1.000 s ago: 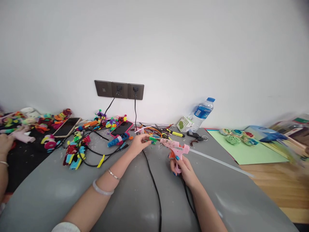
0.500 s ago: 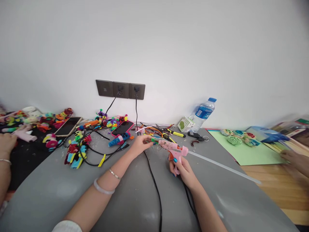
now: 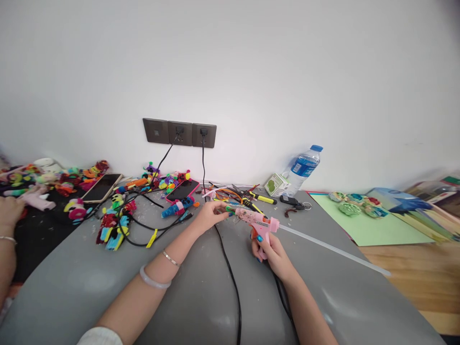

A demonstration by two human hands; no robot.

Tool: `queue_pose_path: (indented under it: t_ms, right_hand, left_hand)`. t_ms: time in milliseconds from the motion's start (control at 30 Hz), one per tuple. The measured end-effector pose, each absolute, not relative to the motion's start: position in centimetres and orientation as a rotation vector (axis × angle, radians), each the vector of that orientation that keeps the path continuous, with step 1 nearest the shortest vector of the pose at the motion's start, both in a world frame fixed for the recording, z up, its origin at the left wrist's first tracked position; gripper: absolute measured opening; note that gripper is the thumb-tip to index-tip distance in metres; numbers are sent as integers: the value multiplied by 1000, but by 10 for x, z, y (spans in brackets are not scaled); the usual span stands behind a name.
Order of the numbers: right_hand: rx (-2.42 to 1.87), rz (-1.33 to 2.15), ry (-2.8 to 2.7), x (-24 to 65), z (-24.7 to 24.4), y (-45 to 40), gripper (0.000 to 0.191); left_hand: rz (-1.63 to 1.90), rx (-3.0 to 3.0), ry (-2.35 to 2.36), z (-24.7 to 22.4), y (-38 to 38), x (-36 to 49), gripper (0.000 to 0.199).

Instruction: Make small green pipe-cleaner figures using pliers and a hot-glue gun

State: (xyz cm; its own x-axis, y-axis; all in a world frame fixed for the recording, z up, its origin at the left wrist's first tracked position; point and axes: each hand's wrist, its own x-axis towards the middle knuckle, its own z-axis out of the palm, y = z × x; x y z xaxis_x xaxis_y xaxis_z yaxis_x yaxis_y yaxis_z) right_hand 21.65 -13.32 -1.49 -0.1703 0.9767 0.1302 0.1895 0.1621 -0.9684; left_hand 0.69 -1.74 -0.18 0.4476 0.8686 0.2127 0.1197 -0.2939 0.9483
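Note:
My right hand [image 3: 270, 250] is wrapped round the handle of a pink glue gun [image 3: 256, 219]. A long translucent glue stick [image 3: 334, 247] sticks out of its back end toward the right. The gun's nozzle points left, close to the fingertips of my left hand [image 3: 212, 213]. Those fingertips are pinched together on a small piece with green on it [image 3: 229, 209]; its kind is too small to make out. A black cord [image 3: 280, 297] hangs below the gun's handle.
Colourful fuzzy figures [image 3: 117, 223], a pink-edged phone [image 3: 182, 190] and cables lie at left. Yellow-handled pliers [image 3: 262, 197], a water bottle [image 3: 304, 167] and keys [image 3: 305, 206] stand or lie behind. Another person's hand [image 3: 10, 213] is at far left, near a second glue gun [image 3: 39, 199].
The hand of a person at the far right has left the view, and the papers there have shifted. My own hands and the glue gun are nearly still.

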Motion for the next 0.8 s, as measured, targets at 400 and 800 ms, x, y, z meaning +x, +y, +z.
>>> queue_pose_path:
  t_ms: [400, 800]
  right_hand:
    - [-1174, 1090, -1539, 217, -17, -133, 49]
    - [-1161, 1100, -1530, 218, -19, -134, 45]
  left_hand:
    - [956, 1675, 851, -2, -18, 7, 19]
    - [1011, 1626, 826, -1, -17, 5, 21]
